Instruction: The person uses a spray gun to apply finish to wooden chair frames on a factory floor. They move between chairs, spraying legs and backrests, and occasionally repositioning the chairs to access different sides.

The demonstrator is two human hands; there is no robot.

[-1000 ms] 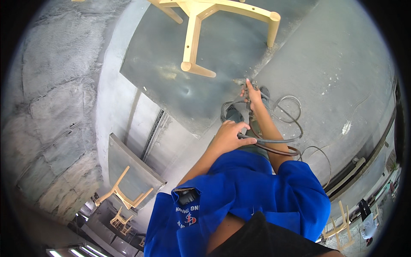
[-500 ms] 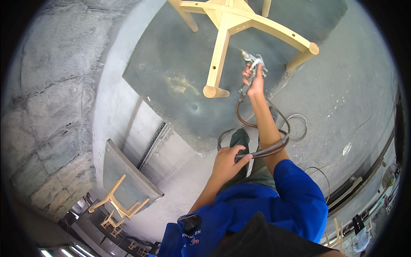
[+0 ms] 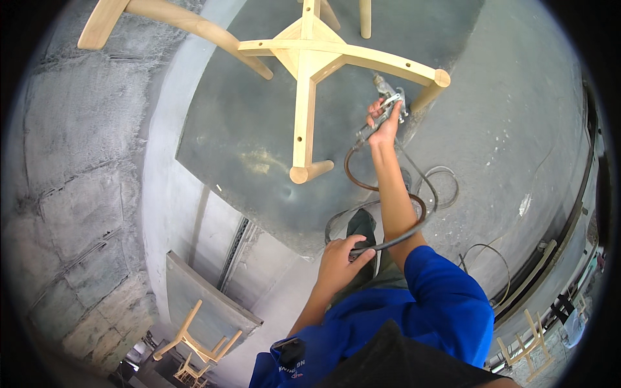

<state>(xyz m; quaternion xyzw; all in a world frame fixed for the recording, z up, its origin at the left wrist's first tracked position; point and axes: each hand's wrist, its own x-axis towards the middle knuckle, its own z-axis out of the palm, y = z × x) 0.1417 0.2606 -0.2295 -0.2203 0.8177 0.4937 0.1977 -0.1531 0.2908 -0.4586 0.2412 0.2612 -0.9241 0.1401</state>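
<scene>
In my right hand is a metal spray gun, its nozzle aimed up toward the pale wooden chair frame. The fingers wrap round the gun's handle and trigger. From the handle's lower end, a dark hose loops down past my forearm. My left hand is closed round the gathered hose near my body. The chair frame stands with its crossed rails and round leg ends toward me, on a dark grey board. The gun is apart from the wood, just below the right rail.
A rough grey wall runs along the left. Below left, another wooden chair frame is beside a leaning grey panel. Hose coils lie on the concrete floor at right. More chair frames are at lower right.
The chair frame now sits lower and further left in view, showing more of its far left part. My right hand with the spray gun stays beneath the right rail; my left hand keeps the hose.
</scene>
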